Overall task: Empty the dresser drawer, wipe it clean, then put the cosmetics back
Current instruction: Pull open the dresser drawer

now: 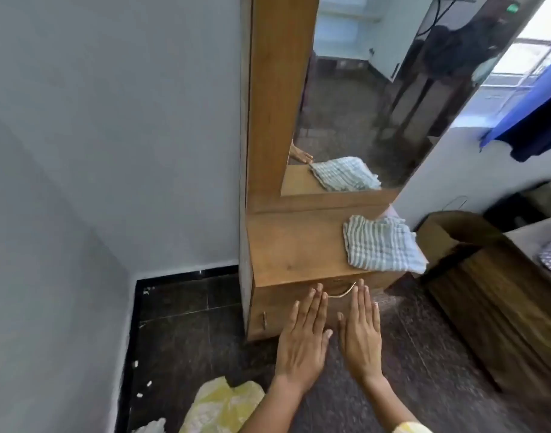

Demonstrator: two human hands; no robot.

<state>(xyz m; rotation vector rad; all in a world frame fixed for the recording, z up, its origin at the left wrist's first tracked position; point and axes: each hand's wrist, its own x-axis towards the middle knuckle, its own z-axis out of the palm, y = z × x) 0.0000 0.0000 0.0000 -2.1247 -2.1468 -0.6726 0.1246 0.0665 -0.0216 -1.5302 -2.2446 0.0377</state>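
A wooden dresser with a tall mirror stands against the wall. Its drawer is closed, with a curved metal handle on the front. A folded striped grey-white cloth lies on the right side of the dresser top. My left hand and my right hand are held flat, palms down, fingers straight, in front of the drawer with their fingertips near the handle. Neither holds anything. No cosmetics are visible.
A lower cabinet door with a small handle sits under the drawer. A brown cardboard box and a wooden cabinet stand to the right. Yellow-white cloth lies on the dark tiled floor. A grey wall is at the left.
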